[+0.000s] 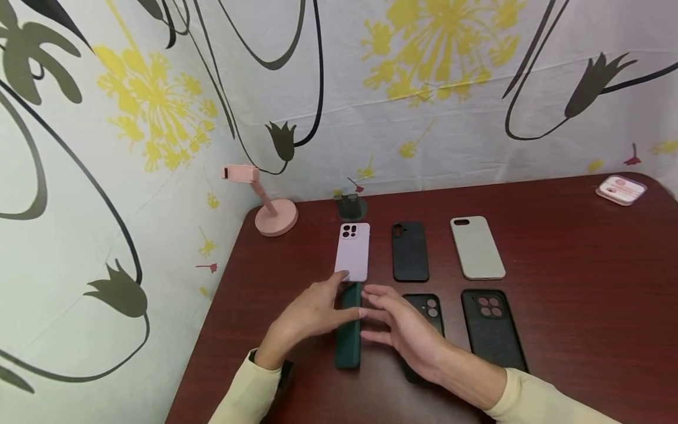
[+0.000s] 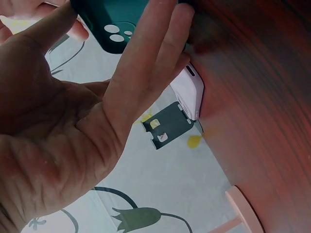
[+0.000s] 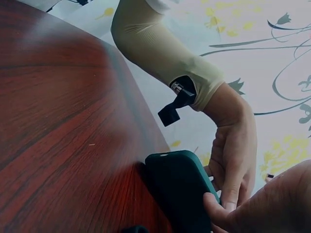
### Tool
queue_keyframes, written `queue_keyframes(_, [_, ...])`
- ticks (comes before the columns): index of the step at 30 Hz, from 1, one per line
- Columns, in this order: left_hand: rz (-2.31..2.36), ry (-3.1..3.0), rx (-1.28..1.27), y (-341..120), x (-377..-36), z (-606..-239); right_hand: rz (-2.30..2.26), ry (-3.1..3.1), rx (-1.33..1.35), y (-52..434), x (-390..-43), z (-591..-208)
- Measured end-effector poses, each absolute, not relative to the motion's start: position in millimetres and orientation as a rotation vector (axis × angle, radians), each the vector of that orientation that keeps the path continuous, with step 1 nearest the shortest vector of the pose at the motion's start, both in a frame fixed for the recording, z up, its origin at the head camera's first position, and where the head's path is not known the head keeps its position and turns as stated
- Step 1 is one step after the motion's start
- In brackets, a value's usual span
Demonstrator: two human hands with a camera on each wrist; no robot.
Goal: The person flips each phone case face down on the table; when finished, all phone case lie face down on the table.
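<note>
From the head view, a dark green phone case [image 1: 348,330] stands on its long edge on the red-brown table [image 1: 556,259], in the near row at the left end; the left hand [image 1: 312,312] and the right hand [image 1: 405,330] press it from both sides with nearly straight fingers, so neither hand curls around it. Just beyond it lies a lilac case [image 1: 352,251]; to the right lie a black case [image 1: 410,251] and a grey case [image 1: 477,247], and in the near row two more black ones, one [image 1: 492,327] fully seen.

From the left wrist view, the green case [image 2: 114,24] sits between the flat fingers [image 2: 146,68] and the thumb, camera holes visible.

From the right wrist view, a fingertip of the right hand [image 3: 218,206] touches the case [image 3: 182,191]; the left hand [image 3: 235,160] supports its far side.

It seems the case is being set in its place in the row; I judge the next move needs to lay it flat gently, in line with the others.
</note>
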State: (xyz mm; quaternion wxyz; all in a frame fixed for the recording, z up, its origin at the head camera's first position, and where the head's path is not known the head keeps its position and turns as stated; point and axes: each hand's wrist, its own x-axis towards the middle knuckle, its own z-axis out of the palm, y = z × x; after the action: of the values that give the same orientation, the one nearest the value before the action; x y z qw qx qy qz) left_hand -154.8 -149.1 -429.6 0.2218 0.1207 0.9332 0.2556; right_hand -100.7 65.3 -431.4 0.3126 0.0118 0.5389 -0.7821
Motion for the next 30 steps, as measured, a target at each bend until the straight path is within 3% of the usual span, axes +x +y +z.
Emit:
queue_keyframes(12, [0.914, 2.395, 0.345, -157.9, -156.4, -422.5, -2.077, 1.38, -0.036, 62.8, -104.6, -436.1])
queue_keyframes(30, [1.07, 2.34, 0.303, -165.3, -160.0, -420.1, -2.007, 1.544, 0.079, 63.5, -105.0, -451.4])
